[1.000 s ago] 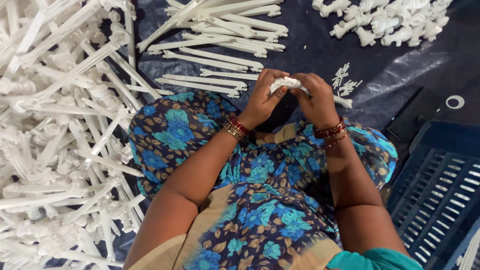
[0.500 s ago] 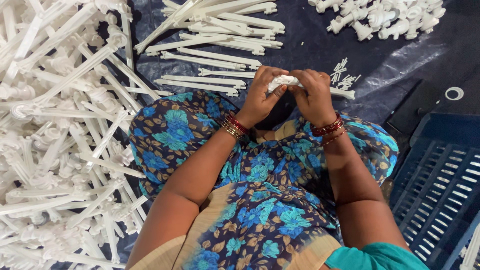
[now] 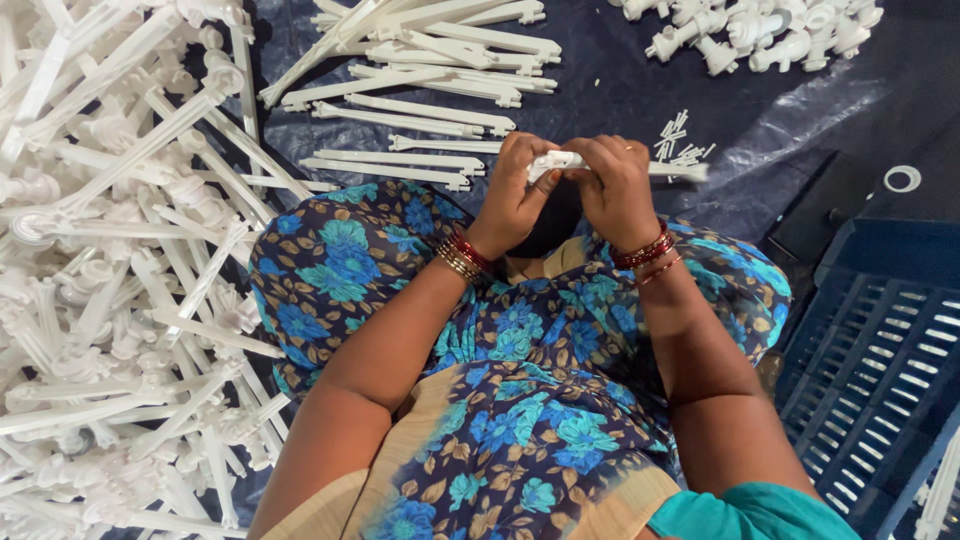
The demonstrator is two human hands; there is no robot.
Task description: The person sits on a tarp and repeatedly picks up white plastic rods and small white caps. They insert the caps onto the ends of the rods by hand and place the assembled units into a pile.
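Both hands meet over my lap, above blue floral cloth. My left hand [image 3: 518, 195] and my right hand [image 3: 617, 190] together grip a small white plastic part [image 3: 556, 161], fingers curled around it so most of it is hidden. Bangles circle both wrists. Just beyond the hands, a row of long white plastic strips [image 3: 400, 130] lies on a dark blue sheet [image 3: 600, 90]. A white strip end [image 3: 682, 172] pokes out to the right of my right hand.
A big heap of white moulded plastic frames [image 3: 110, 280] fills the left side. A pile of small white fittings [image 3: 760, 35] sits at the top right. A blue slatted crate [image 3: 880, 370] stands at the right, with a white ring [image 3: 902, 179] near it.
Both hands have stayed together on the white part, shifting it only slightly. The view has drifted a little.
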